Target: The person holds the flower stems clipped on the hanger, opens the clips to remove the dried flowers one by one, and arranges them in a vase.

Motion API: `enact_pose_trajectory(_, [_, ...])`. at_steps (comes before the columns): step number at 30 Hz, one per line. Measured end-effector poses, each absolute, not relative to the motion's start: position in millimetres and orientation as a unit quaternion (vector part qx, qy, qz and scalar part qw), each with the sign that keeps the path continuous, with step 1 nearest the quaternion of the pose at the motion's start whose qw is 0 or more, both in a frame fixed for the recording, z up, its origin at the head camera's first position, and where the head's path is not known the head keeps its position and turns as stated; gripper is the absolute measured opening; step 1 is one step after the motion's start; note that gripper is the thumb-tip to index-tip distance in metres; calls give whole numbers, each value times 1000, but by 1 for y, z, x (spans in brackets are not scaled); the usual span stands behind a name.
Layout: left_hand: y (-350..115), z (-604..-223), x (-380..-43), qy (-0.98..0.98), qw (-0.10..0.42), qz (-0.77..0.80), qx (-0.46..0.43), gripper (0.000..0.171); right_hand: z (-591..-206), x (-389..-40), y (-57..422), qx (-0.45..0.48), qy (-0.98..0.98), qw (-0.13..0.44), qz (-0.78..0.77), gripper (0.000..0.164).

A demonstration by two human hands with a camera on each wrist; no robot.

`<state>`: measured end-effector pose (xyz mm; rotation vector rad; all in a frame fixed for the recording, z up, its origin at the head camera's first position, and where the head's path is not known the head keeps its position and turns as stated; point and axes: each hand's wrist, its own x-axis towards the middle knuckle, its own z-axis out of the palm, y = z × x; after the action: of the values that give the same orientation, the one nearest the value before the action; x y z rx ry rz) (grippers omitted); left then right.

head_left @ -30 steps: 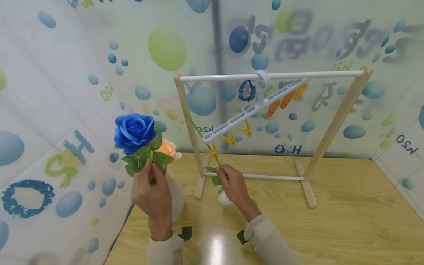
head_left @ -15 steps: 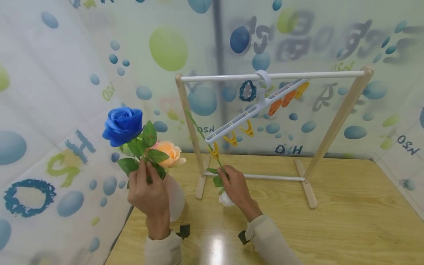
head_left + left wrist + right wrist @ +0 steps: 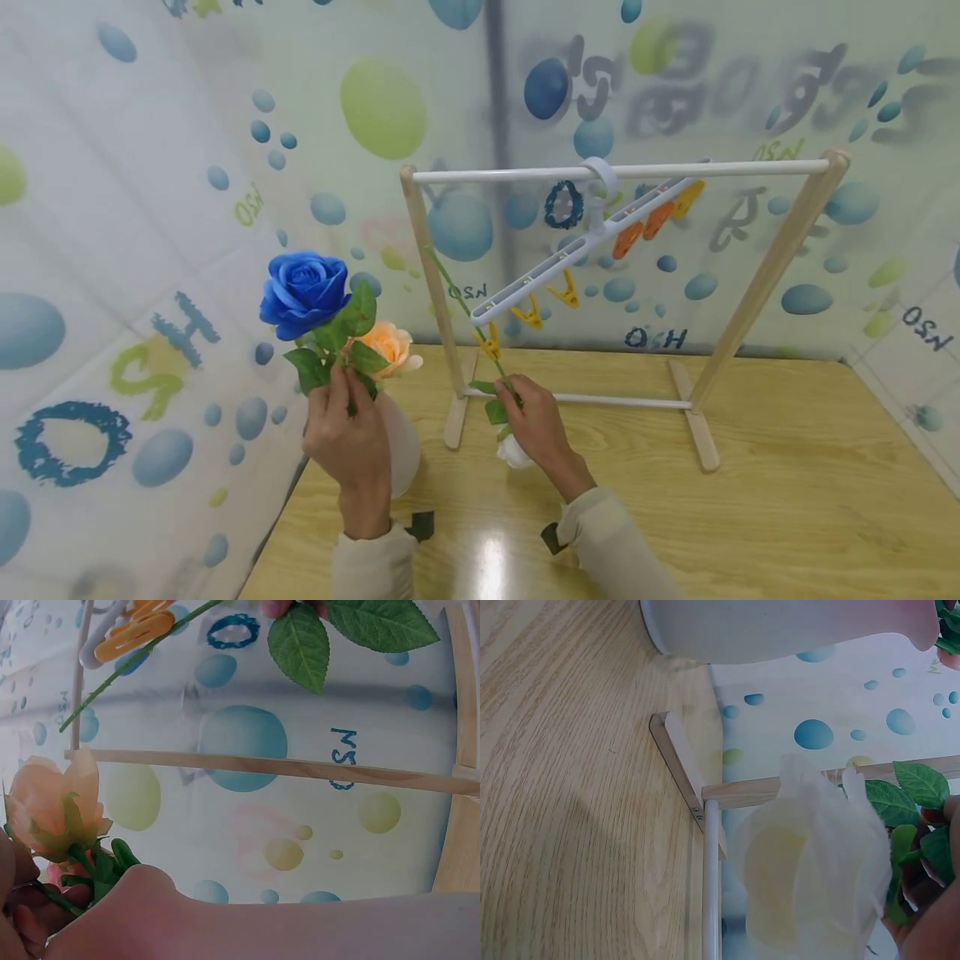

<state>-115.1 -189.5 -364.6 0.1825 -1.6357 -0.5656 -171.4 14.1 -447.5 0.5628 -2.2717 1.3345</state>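
Note:
My left hand (image 3: 341, 437) pinches a blue rose (image 3: 303, 292) just below its bloom, among green leaves, above a pale vase (image 3: 403, 446). Behind it, a peach rose (image 3: 392, 346) stands at the vase's mouth. My right hand (image 3: 536, 421) grips a white rose (image 3: 513, 452) that hangs bloom down, its green stem pointing up. That stem runs past the end yellow clip (image 3: 491, 342) of a grey clip hanger (image 3: 540, 273); I cannot tell whether the clip bites on it. In the right wrist view, the white bloom (image 3: 810, 877) hangs near the rack's lower bar (image 3: 712, 892).
A wooden rack with a white top rail (image 3: 487, 177) bears the hanger, which slants across it. More yellow clips (image 3: 566, 292) and orange clips (image 3: 628, 242) hang from it. The wood-grain table (image 3: 795, 500) meets patterned walls at the back and sides.
The blue rose swings left, then back to the right with my left hand, ending close to its earlier place. My right hand and the white rose stay nearly still.

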Motion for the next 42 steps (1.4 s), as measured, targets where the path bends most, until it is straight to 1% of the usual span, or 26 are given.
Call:
enact_pose_trajectory(8, [-189, -367, -116, -714, 656, -234, 71, 16, -448, -172, 14, 209, -823, 221, 481, 24])
enact_pose_trajectory(15, [-185, -361, -111, -721, 639, -262, 58, 17, -449, -172, 17, 212, -822, 216, 481, 24])
enact_pose_trajectory(17, [-184, -356, -108, -711, 646, -272, 51, 17, -449, -172, 18, 213, -821, 215, 484, 23])
enact_pose_trajectory(22, [-181, -341, -106, -671, 688, -273, 47, 18, -450, -172, 19, 208, -821, 218, 485, 21])
enact_pose_trajectory(24, [-182, -336, -106, -671, 690, -266, 57, 19, -450, -172, 19, 206, -822, 218, 485, 21])
enact_pose_trajectory(28, [-185, -335, -107, -694, 669, -256, 79, 20, -450, -172, 19, 208, -822, 214, 486, 22])
enact_pose_trajectory(42, [-188, -361, -105, -744, 610, -253, 109, 17, -449, -171, 19, 204, -818, 220, 491, 22])
